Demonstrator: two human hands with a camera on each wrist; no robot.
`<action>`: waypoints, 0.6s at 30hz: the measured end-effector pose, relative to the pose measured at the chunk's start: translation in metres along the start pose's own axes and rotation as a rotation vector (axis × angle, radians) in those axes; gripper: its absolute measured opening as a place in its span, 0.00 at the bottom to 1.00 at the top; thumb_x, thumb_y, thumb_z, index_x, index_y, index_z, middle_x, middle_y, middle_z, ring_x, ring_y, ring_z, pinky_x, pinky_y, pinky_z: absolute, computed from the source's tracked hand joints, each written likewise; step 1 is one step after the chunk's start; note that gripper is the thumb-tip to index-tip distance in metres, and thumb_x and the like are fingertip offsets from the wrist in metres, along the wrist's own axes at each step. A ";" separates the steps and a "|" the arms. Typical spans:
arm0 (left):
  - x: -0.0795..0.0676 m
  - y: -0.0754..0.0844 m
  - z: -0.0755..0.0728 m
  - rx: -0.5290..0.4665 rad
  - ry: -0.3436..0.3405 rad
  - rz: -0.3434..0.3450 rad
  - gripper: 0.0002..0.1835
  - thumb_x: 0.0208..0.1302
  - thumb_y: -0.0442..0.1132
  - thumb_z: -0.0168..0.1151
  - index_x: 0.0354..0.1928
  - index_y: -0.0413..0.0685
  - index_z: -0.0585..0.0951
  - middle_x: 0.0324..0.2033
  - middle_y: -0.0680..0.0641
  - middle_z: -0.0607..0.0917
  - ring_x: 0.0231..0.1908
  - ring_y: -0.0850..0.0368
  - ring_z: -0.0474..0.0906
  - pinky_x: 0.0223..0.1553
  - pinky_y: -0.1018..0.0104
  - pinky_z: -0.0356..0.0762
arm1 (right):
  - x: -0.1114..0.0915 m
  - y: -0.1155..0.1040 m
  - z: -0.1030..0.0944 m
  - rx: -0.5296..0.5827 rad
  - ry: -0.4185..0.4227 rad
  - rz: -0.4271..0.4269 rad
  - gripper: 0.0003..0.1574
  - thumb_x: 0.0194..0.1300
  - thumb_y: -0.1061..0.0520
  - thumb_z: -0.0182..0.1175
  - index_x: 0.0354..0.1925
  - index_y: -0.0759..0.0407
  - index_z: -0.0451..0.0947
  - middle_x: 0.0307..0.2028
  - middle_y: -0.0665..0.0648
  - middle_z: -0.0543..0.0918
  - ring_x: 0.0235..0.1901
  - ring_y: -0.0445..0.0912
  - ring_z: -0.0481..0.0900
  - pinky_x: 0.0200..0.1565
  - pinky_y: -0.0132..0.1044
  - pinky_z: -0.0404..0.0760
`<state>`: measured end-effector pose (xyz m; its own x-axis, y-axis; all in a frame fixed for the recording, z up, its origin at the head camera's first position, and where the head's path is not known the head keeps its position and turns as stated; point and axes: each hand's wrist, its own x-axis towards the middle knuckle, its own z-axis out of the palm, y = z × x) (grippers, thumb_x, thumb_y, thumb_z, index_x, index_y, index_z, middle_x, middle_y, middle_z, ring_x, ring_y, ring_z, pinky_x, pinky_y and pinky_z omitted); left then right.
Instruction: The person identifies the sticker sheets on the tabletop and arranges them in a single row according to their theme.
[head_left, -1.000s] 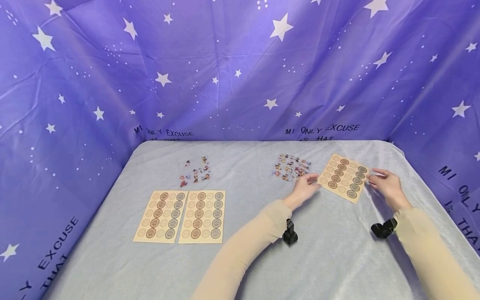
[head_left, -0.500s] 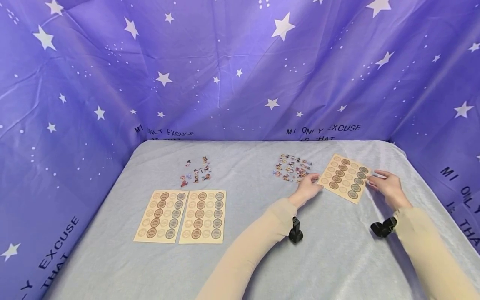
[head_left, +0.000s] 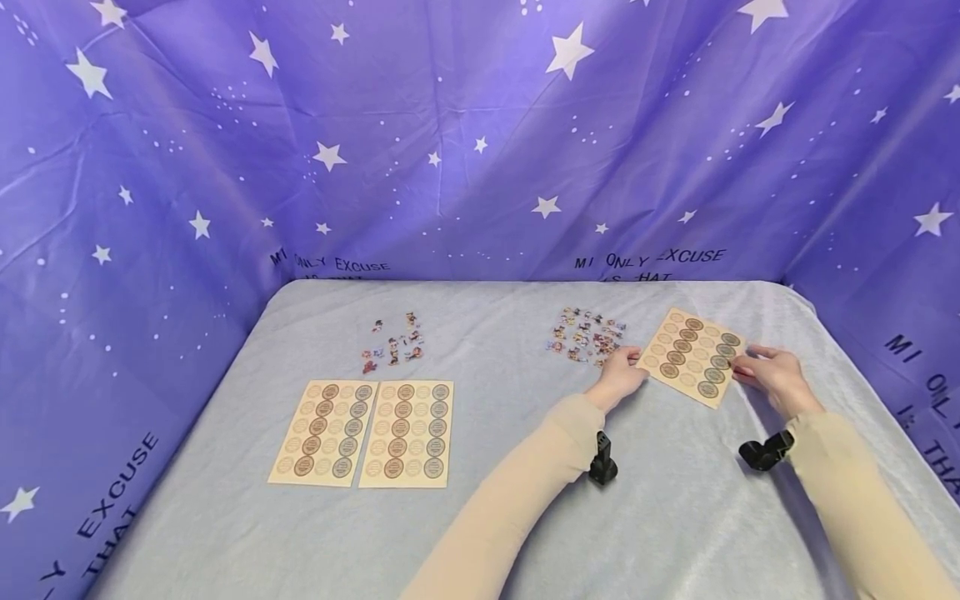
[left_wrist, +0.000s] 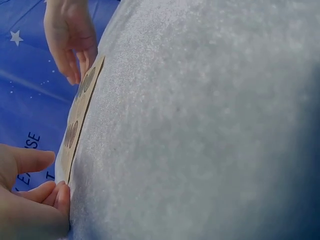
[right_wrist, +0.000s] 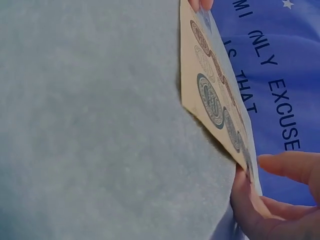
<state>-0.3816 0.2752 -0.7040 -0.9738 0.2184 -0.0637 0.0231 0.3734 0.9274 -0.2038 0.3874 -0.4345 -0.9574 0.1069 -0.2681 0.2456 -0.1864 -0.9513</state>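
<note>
A tan sheet of round seal stickers (head_left: 693, 358) lies at a slant on the right side of the table. My left hand (head_left: 621, 375) is at its left corner; in the left wrist view the fingertips (left_wrist: 61, 190) touch the corner while the thumb stays raised and apart. At the opposite edge is my right hand (head_left: 776, 379). In the right wrist view its fingers (right_wrist: 245, 192) reach under the sheet's edge, and the thumb is held off the paper. Close behind the left hand lies a clear sheet of small cartoon stickers (head_left: 585, 333), partly covered by the fingertips.
Two more tan seal-sticker sheets, a left one (head_left: 322, 433) and a right one (head_left: 407, 433), lie side by side at the table's left. Behind them is another clear cartoon-sticker sheet (head_left: 393, 342) with gaps. A purple starry curtain (head_left: 480, 150) encloses the grey cloth-covered table (head_left: 525, 517).
My left forearm and hand have shifted slightly right. The right hand's fingertips have come a little further left over the sheet's edge. The sticker sheets lie as before.
</note>
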 end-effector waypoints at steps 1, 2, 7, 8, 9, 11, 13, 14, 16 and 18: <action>0.014 -0.015 0.012 -0.013 0.007 0.003 0.28 0.46 0.34 0.69 0.52 0.60 0.75 0.39 0.62 0.77 0.38 0.69 0.74 0.34 0.73 0.75 | -0.001 0.000 0.000 0.003 -0.013 0.005 0.50 0.57 0.74 0.49 0.64 0.81 0.26 0.22 0.47 0.81 0.24 0.36 0.81 0.32 0.26 0.81; 0.022 -0.024 0.019 -0.023 0.012 0.004 0.28 0.45 0.34 0.69 0.51 0.61 0.75 0.38 0.63 0.77 0.37 0.69 0.74 0.34 0.74 0.75 | -0.001 0.001 -0.001 0.010 -0.025 0.008 0.47 0.57 0.74 0.50 0.64 0.82 0.32 0.23 0.47 0.81 0.25 0.37 0.81 0.32 0.26 0.81; -0.008 0.004 -0.003 -0.101 0.035 -0.005 0.26 0.43 0.31 0.69 0.47 0.60 0.78 0.33 0.65 0.77 0.33 0.71 0.72 0.32 0.77 0.74 | 0.000 0.005 -0.006 0.074 -0.065 0.035 0.21 0.56 0.76 0.51 0.47 0.68 0.59 0.24 0.49 0.82 0.27 0.39 0.82 0.33 0.28 0.82; -0.022 0.019 -0.013 -0.112 0.041 -0.016 0.25 0.44 0.30 0.68 0.48 0.57 0.78 0.33 0.64 0.78 0.33 0.70 0.73 0.33 0.76 0.74 | 0.000 0.005 -0.006 0.083 -0.067 0.042 0.19 0.57 0.76 0.52 0.44 0.65 0.60 0.25 0.50 0.83 0.27 0.39 0.82 0.33 0.28 0.82; -0.035 0.032 -0.022 -0.130 0.051 -0.026 0.25 0.44 0.29 0.67 0.47 0.55 0.78 0.32 0.63 0.78 0.32 0.70 0.72 0.32 0.77 0.74 | 0.000 0.005 -0.007 0.090 -0.067 0.051 0.19 0.56 0.76 0.52 0.44 0.64 0.60 0.25 0.50 0.83 0.27 0.39 0.82 0.33 0.28 0.82; -0.061 0.059 -0.042 -0.165 0.059 -0.043 0.23 0.46 0.28 0.65 0.47 0.51 0.78 0.32 0.60 0.79 0.32 0.68 0.73 0.32 0.76 0.74 | 0.000 0.005 -0.007 0.097 -0.064 0.071 0.19 0.56 0.75 0.53 0.43 0.62 0.61 0.25 0.50 0.83 0.27 0.39 0.81 0.33 0.28 0.82; -0.082 0.080 -0.059 -0.200 0.056 -0.057 0.21 0.49 0.26 0.62 0.48 0.49 0.78 0.31 0.58 0.79 0.32 0.66 0.73 0.31 0.74 0.74 | 0.000 0.005 -0.007 0.107 -0.054 0.095 0.18 0.56 0.75 0.54 0.41 0.60 0.64 0.24 0.50 0.83 0.27 0.39 0.81 0.33 0.28 0.82; -0.090 0.087 -0.065 -0.210 0.065 -0.042 0.21 0.49 0.26 0.61 0.47 0.48 0.79 0.30 0.58 0.79 0.31 0.65 0.74 0.30 0.74 0.74 | -0.001 0.004 -0.007 0.116 -0.053 0.106 0.17 0.56 0.75 0.54 0.39 0.58 0.66 0.24 0.51 0.83 0.27 0.39 0.81 0.33 0.29 0.82; -0.103 0.097 -0.075 -0.240 0.077 0.003 0.20 0.49 0.24 0.60 0.46 0.47 0.79 0.27 0.58 0.79 0.28 0.66 0.74 0.28 0.74 0.74 | -0.001 0.004 -0.006 0.141 -0.051 0.126 0.16 0.56 0.75 0.54 0.33 0.55 0.71 0.24 0.51 0.83 0.27 0.40 0.82 0.32 0.29 0.82; -0.117 0.111 -0.089 -0.273 0.079 0.019 0.19 0.48 0.23 0.59 0.44 0.46 0.80 0.24 0.58 0.78 0.25 0.67 0.73 0.26 0.76 0.73 | -0.002 0.003 -0.005 0.164 -0.053 0.138 0.19 0.56 0.76 0.53 0.28 0.52 0.74 0.23 0.52 0.83 0.26 0.41 0.82 0.32 0.30 0.82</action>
<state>-0.2851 0.2110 -0.5614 -0.9887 0.1478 -0.0258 -0.0094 0.1109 0.9938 -0.2002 0.3914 -0.4380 -0.9241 0.0182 -0.3818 0.3514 -0.3529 -0.8672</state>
